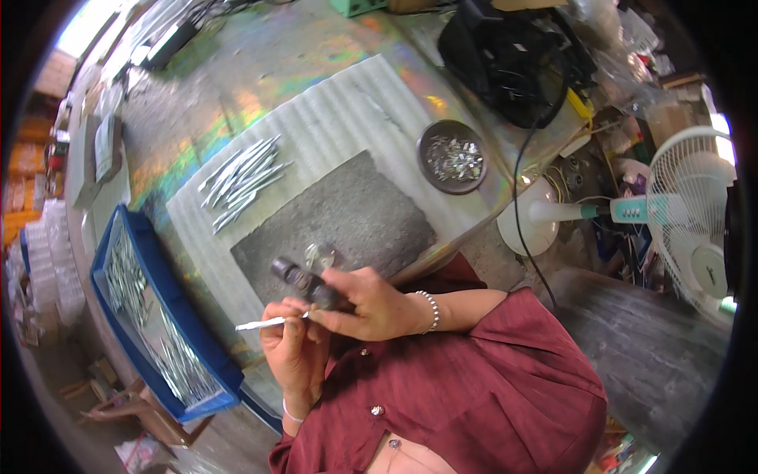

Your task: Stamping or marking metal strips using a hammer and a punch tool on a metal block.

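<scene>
My left hand [294, 351] is closed round a slim silver metal piece [260, 323], whose pointed end sticks out to the left. My right hand [369, 302] grips a dark, thick, hammer-like tool [300, 276]; its handle is hidden by my fingers. Thumb and fingertips of the right hand meet the inner end of the silver piece. Just beyond the tool, a small clear round object [319, 254] rests on a dark grey slab [347, 201]. Several slim silver pieces [243, 178] lie in a loose pile on white foam sheeting [316, 110] behind.
A blue tray [170, 296] at the left holds many more silver pieces. At the right of the foam stands a round dark bowl [452, 156] of small shiny bits. A black bag [513, 63] sits at the far right, a standing fan [687, 221] beyond, with a hanging black cable [517, 174].
</scene>
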### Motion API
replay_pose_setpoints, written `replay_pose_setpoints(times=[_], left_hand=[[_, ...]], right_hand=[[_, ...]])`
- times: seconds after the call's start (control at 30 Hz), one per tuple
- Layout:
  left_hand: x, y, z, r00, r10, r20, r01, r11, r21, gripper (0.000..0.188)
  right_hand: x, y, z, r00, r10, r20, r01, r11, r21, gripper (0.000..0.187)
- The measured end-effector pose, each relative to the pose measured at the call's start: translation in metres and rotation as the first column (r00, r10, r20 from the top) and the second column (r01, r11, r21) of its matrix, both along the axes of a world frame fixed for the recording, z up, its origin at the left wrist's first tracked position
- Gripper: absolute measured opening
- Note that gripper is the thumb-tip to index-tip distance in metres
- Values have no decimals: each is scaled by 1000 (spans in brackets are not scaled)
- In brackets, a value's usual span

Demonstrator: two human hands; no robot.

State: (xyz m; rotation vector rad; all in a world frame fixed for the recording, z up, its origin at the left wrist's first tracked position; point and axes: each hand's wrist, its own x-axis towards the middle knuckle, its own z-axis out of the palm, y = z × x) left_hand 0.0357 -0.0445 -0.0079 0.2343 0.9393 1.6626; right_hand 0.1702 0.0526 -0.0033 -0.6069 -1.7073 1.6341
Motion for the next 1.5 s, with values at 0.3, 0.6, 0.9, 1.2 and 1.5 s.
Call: replay_pose_setpoints(times=[0.3,0.6,0.9,1.2,1.5], left_hand=[[5,2,5,994,-20,-105,20,1000,1,14],[17,11,18,998,-53,-28,50,995,-82,12],[11,4,12,998,-55,13,54,996,64,15],[-3,6,9,997,-40,-64,45,996,72,14],[-19,22,5,985,-97,-143,114,987,116,10]], right_hand=[[4,-1,-6,989,-7,-149,-2,998,-56,15],[14,5,-12,999,-27,-18,26,998,-59,15],[11,0,-10,979,70,-189,-121,955,-271,13],[20,10,-6,993,-57,-104,32,972,-233,17],[21,39,5,882,-100,460,40,990,138,38]])
